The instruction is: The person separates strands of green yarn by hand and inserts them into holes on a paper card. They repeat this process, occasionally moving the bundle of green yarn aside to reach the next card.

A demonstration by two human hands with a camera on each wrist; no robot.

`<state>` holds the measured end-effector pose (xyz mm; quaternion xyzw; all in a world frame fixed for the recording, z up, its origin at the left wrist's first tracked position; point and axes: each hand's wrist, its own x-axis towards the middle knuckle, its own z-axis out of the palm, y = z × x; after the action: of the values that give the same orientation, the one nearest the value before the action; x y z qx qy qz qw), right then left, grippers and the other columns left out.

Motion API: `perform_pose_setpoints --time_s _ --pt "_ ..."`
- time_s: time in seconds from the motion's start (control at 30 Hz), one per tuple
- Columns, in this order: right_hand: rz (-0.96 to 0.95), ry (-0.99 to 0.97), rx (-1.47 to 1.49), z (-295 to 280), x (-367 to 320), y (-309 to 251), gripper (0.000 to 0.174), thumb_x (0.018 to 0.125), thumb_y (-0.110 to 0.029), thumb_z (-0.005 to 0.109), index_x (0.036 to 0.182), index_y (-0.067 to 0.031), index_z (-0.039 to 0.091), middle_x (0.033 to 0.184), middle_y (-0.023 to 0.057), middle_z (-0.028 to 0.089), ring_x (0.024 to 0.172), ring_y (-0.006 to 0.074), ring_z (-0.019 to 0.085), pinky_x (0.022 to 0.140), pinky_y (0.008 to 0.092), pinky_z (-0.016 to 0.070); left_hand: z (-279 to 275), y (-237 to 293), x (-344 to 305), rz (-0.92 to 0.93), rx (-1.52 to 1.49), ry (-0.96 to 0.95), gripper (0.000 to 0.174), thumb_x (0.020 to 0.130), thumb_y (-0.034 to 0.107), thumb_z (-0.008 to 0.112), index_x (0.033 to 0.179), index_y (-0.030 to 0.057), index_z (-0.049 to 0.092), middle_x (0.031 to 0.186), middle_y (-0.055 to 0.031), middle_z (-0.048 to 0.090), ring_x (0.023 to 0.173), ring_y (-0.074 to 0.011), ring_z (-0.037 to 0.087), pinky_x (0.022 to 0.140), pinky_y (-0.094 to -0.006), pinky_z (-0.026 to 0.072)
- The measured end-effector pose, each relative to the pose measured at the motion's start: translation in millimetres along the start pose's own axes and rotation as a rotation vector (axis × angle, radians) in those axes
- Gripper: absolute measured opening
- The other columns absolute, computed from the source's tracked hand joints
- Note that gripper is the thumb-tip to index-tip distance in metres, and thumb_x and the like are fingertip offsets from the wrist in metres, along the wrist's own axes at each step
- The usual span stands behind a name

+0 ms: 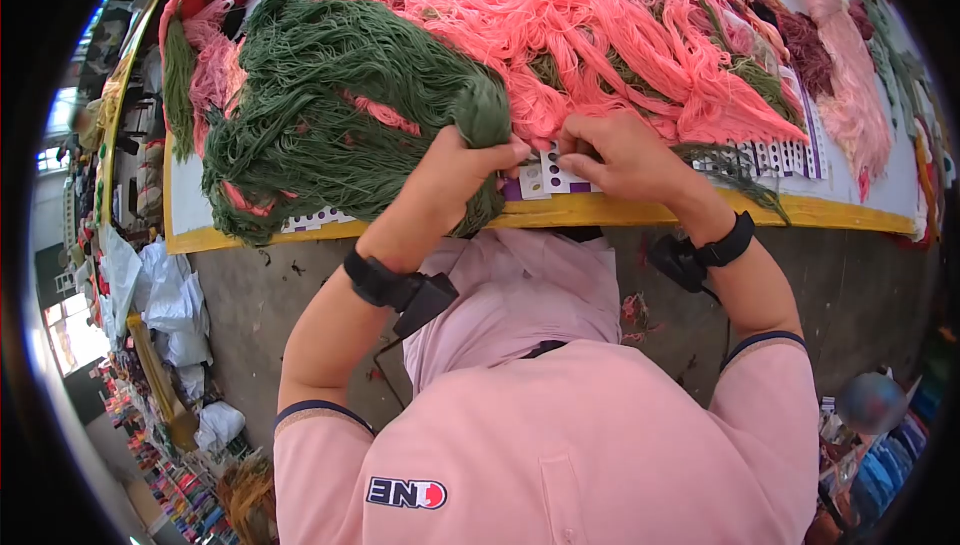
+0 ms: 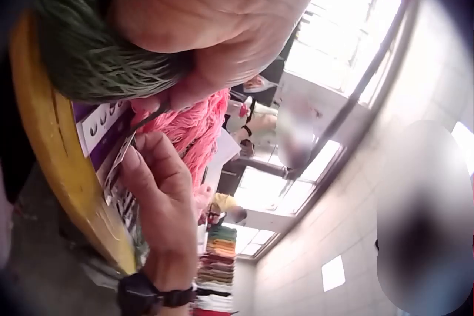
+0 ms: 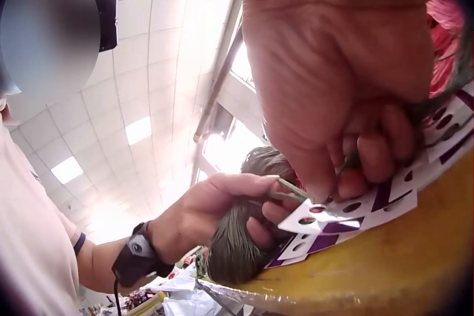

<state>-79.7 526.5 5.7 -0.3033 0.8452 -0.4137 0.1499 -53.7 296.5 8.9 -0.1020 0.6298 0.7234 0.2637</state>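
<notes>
A thick hank of dark green yarn [image 1: 330, 95] spreads over the left part of the table, its gathered end gripped by my left hand [image 1: 440, 175]. In the right wrist view, a green strand [image 3: 292, 188] sticks out between the left thumb and fingers. Close beside it, my right hand [image 1: 635, 157] pinches a small white card with punched holes [image 3: 302, 218] between thumb and fingers. Both hands meet just over the table's yellow front edge [image 1: 620, 211]. The right palm hides part of the card in the right wrist view.
Loose pink yarn [image 1: 600, 35] heaps across the table behind the hands. More punched cards [image 1: 780, 157] lie along the front edge to the right, partly under yarn. A pale pink hank [image 1: 840, 75] lies at the far right. White plastic bags [image 1: 175, 295] stand left of the table.
</notes>
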Motion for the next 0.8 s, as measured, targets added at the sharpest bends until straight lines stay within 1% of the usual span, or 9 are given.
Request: perform_pose_setpoints --time_s 0.17,0.2,0.3,0.43,0.5,0.57,0.67,0.73,0.8 --pt "-0.097 -0.094 -0.2 -3 0 -3 0.015 0.087 -0.017 0.063 0.087 -0.0023 0.061 0.071 0.013 0.064 0.066 0.0292 0.064 0.063 0.0375 0.0484 -6 8 -7 -0.144 -0.47 -0.134 0.011 0.09 0.007 0.064 0.099 0.0003 0.063 0.087 -0.0083 0.066 0.07 -0.0102 0.058 0.057 -0.0231 0.0479" --pt "-0.003 -0.15 -0.028 -6 1 -4 0.015 0.088 -0.017 0.062 0.088 -0.0023 0.061 0.071 0.0119 0.064 0.066 0.0273 0.065 0.063 0.0373 0.0485 -3 6 -7 -0.137 -0.501 -0.164 0.011 0.09 0.008 0.064 0.098 0.0004 0.063 0.086 -0.0079 0.066 0.069 -0.0099 0.057 0.057 -0.0232 0.0474" --pt "0.23 -0.247 0.362 -14 5 -6 0.015 0.092 -0.016 0.058 0.089 -0.0017 0.063 0.07 0.009 0.065 0.066 0.0221 0.066 0.063 0.0362 0.0491 10 4 -8 0.086 0.085 -0.218 0.013 0.091 0.012 0.066 0.097 0.0016 0.063 0.085 -0.0063 0.065 0.067 -0.0089 0.056 0.057 -0.0234 0.0451" --pt "0.24 -0.197 0.301 -6 11 1 0.017 0.093 -0.013 0.054 0.086 -0.0005 0.063 0.07 0.0083 0.066 0.061 0.0182 0.065 0.059 0.0331 0.0501 4 12 -4 0.134 0.252 -0.1 0.013 0.089 0.014 0.068 0.096 0.0045 0.063 0.084 -0.0019 0.064 0.063 -0.0085 0.054 0.057 -0.0236 0.0438" --pt "0.095 -0.137 0.096 -5 10 3 0.018 0.093 -0.012 0.053 0.084 0.0001 0.063 0.069 0.0085 0.067 0.059 0.0174 0.065 0.058 0.0316 0.0504 -28 33 -5 0.04 0.053 0.101 0.022 0.087 0.006 0.067 0.107 0.0029 0.06 0.089 -0.0033 0.064 0.064 -0.0113 0.056 0.056 -0.0248 0.048" --pt "-0.151 -0.04 -0.179 -2 12 13 0.02 0.094 -0.011 0.052 0.082 0.0006 0.063 0.069 0.0083 0.068 0.057 0.0168 0.066 0.056 0.0304 0.0508 -84 66 -18 0.015 -0.114 0.159 0.009 0.087 0.0 0.064 0.096 -0.0012 0.06 0.079 -0.0037 0.059 0.062 -0.0067 0.052 0.053 -0.0204 0.0445" --pt "0.153 -0.2 0.261 -6 11 2 0.021 0.093 -0.012 0.052 0.08 0.0011 0.063 0.068 0.0087 0.068 0.059 0.0176 0.067 0.058 0.0309 0.0512 -185 106 -29 0.069 -0.278 0.221 0.007 0.091 0.004 0.059 0.096 -0.001 0.061 0.077 -0.004 0.059 0.064 -0.0099 0.055 0.059 -0.0227 0.0469" --pt "0.134 -0.202 0.202 -3 10 3 0.022 0.093 -0.012 0.052 0.081 0.0017 0.063 0.068 0.0088 0.068 0.059 0.0174 0.067 0.058 0.0308 0.0513 -265 137 -30 0.183 -0.356 0.344 0.009 0.095 0.007 0.056 0.099 -0.0003 0.06 0.074 -0.0026 0.058 0.067 -0.011 0.058 0.063 -0.0278 0.0522" --pt "0.154 -0.209 0.188 -5 13 3 0.022 0.095 -0.012 0.052 0.082 0.002 0.062 0.067 0.008 0.067 0.059 0.016 0.067 0.058 0.0291 0.0516 -256 162 -33 0.149 -0.379 0.274 0.012 0.096 0.008 0.056 0.102 -0.0015 0.061 0.075 -0.0013 0.059 0.063 -0.0085 0.056 0.06 -0.0221 0.0501"
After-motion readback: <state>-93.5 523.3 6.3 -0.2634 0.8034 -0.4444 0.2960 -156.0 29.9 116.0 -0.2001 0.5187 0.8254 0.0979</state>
